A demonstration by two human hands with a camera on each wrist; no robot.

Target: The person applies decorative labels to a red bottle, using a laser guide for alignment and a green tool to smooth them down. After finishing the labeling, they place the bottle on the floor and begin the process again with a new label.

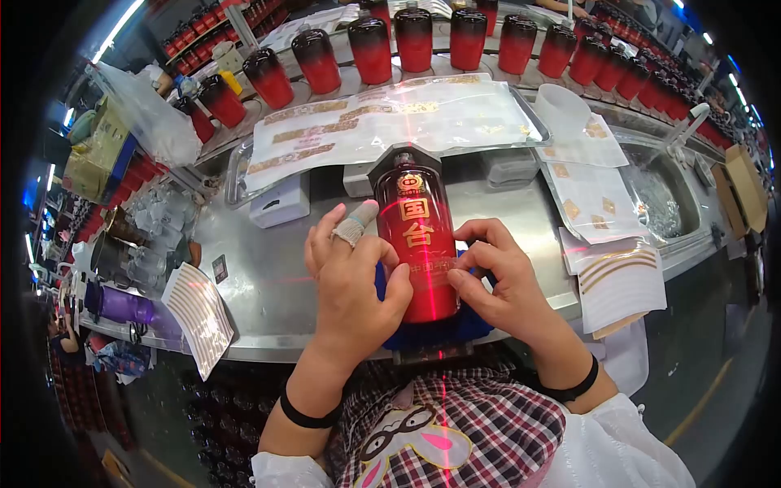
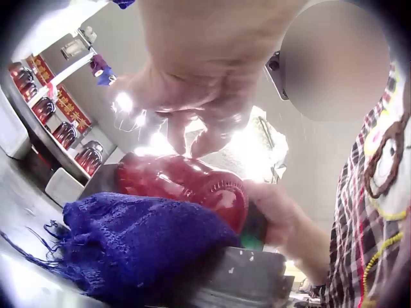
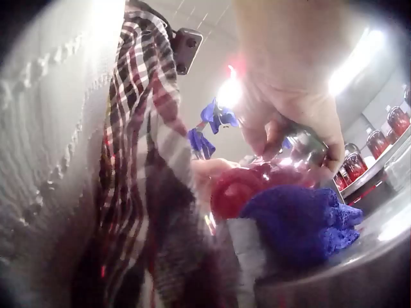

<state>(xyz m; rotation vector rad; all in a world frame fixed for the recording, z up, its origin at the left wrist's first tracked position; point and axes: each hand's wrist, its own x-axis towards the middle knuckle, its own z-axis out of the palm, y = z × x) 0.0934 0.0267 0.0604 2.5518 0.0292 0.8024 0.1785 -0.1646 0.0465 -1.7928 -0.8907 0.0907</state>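
Note:
A red bottle with a dark neck end (image 1: 416, 220) lies on its back, gold characters facing up, its neck pointing away. A narrow clear label strip (image 1: 431, 268) with faint lettering crosses its lower part. My left hand (image 1: 350, 285) is at the bottle's left side, thumb and forefinger pinching the strip's left end. One of its fingers wears a pale finger cover (image 1: 355, 224). On the opposite side, my right hand (image 1: 500, 276) pinches the strip's right end between thumb and forefinger. A blue cloth (image 2: 141, 244) lies under the bottle in the left wrist view.
A tray with sheets of gold labels (image 1: 342, 130) stands beyond the bottle, before a curved row of red bottles (image 1: 370, 50). More label sheets (image 1: 622, 276) lie at right, near a sink (image 1: 671, 195). A striped sheet (image 1: 198, 317) overhangs the front left edge.

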